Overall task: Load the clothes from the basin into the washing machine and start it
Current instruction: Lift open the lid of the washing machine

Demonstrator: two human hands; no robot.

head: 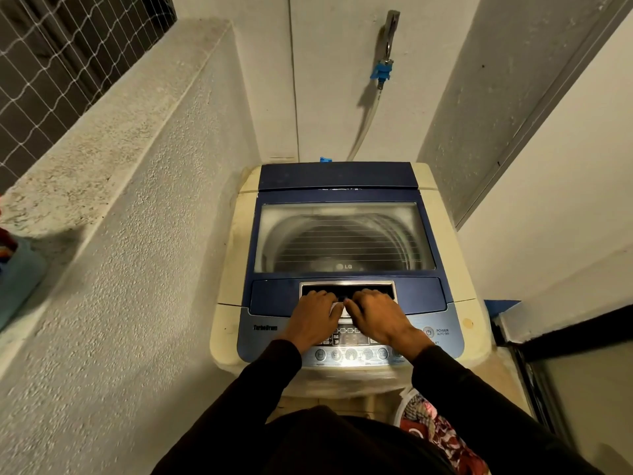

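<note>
A cream and blue top-loading washing machine (346,255) stands in front of me with its glass lid (344,240) down. Through the glass the drum looks dim and I cannot tell what lies inside. My left hand (313,318) and my right hand (375,317) sit side by side at the lid's recessed handle (346,287), fingers curled into the slot. The control panel (356,351) with its row of round buttons lies under my wrists. A white basin (402,404) holding red patterned clothes (435,437) stands on the floor at my lower right, partly hidden by my right sleeve.
A rough plastered parapet wall (120,234) runs close along the left, with netting above it. A tap with a blue connector (383,72) and hose hangs on the back wall. A dark door frame (534,365) stands at the right. A blue container (17,279) sits at far left.
</note>
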